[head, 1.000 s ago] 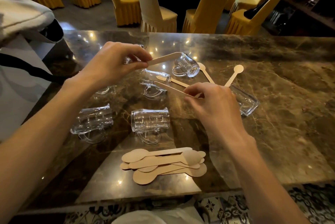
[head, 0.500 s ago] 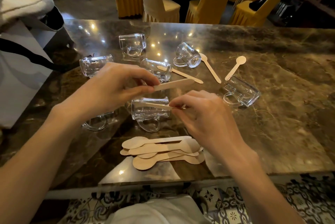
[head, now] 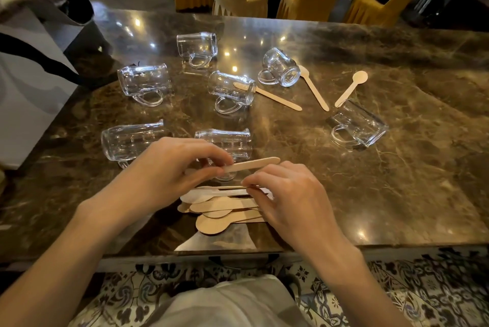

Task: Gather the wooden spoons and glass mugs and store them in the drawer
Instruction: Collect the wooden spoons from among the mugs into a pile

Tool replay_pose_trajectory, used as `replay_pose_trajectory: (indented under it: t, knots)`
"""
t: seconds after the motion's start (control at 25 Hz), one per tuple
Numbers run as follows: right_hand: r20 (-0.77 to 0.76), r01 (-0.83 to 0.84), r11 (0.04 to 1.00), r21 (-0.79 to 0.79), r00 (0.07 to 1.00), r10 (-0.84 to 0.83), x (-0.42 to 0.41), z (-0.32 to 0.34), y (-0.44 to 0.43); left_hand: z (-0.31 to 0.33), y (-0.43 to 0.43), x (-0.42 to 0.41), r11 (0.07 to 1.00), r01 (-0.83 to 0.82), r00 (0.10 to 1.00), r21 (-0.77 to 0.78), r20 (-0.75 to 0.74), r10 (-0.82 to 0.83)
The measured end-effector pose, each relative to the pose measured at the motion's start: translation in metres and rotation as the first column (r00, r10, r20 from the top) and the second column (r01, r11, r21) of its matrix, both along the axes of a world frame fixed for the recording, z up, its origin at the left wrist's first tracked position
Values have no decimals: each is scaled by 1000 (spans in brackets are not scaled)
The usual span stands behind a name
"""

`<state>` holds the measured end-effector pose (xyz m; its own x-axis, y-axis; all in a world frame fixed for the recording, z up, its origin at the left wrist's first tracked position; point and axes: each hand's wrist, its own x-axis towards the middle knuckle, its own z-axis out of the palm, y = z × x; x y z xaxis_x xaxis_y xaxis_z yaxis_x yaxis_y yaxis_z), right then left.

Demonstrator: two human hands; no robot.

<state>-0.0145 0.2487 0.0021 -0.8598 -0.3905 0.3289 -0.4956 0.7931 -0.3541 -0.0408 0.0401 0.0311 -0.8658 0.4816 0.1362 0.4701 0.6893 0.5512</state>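
Clearly the spoon-gathering step is in hand: the left hand (head: 169, 168) pinches 1 pale flat wooden spoon (head: 254, 164), and the right hand (head: 291, 194) pinches a second thin spoon (head: 225, 187) just above the near stack of tan wooden spoons (head: 219, 210) on the brown marble table (head: 397, 181). Next, both want laying on that stack; 3 loose spoons (head: 315, 88) and 7 clear glass mugs (head: 144, 83), tipped on their sides, lie beyond. No drawer shows.

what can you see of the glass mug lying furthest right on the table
The glass mug is clear, thick-walled glass with a loop handle. It is empty and lies on its side on the marble table, with the handle flat on the tabletop toward the person. A wooden spoon has its handle end at the mug's far edge; whether they touch cannot be told.
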Motion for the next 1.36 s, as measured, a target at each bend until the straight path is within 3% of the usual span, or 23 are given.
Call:
replay_pose_trajectory:
  t: [0.44,0.88,1.0,1.16,1.36]
  knots:
    - [-50,25,999,-28,998,-26,13,-17,3,-24,3,19,995,-23,999,-94,-24,21]
    - [6,18,999,-27,1000,-18,4,-15,12,-27,2,23,982,83,996,-171,39,-77]
    - [22,114,992,-62,993,-113,-23,-6,21,-14,7,8,980,114,993,-162,50,-107]
    - [18,292,956,-41,956,-292,-74,2,39,6,21,-35,974,126,988,-189,-64,-140]
    - [48,383,924,-14,923,-382,-111,2,58,13,35,-94,959,111,971,-261,-179,-161]
